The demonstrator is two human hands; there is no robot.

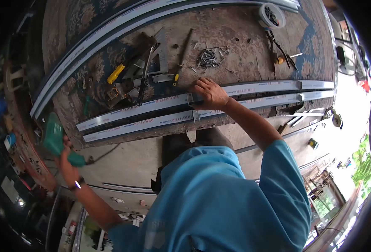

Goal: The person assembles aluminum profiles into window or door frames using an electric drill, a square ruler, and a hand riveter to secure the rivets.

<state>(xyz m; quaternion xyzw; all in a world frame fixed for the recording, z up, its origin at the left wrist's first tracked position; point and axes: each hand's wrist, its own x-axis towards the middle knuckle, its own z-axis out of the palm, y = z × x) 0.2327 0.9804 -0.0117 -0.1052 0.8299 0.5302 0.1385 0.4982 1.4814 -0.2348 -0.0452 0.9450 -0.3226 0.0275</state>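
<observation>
My left hand (pixel 67 157) is closed around the handle of a green power drill (pixel 53 134), held off the left end of the bench, with a cord trailing from its grip. My right hand (pixel 210 93) is closed over the farther of two long aluminium profiles (pixel 152 107), its fingers bent across the far edge near the middle. Just left of the palm is a small metal bracket (pixel 190 98) on that profile. Another bracket (pixel 196 114) sits on the nearer aluminium profile (pixel 156 122). What lies under the right palm is hidden.
Rivets (pixel 210 58) lie in a loose pile beyond my right hand. Around them are a yellow-handled screwdriver (pixel 176 78), a yellow tool (pixel 116 74), a set square (pixel 162 54), a riveter (pixel 281 52) and a white tub (pixel 272 17). More profiles (pixel 89 46) run along the far side.
</observation>
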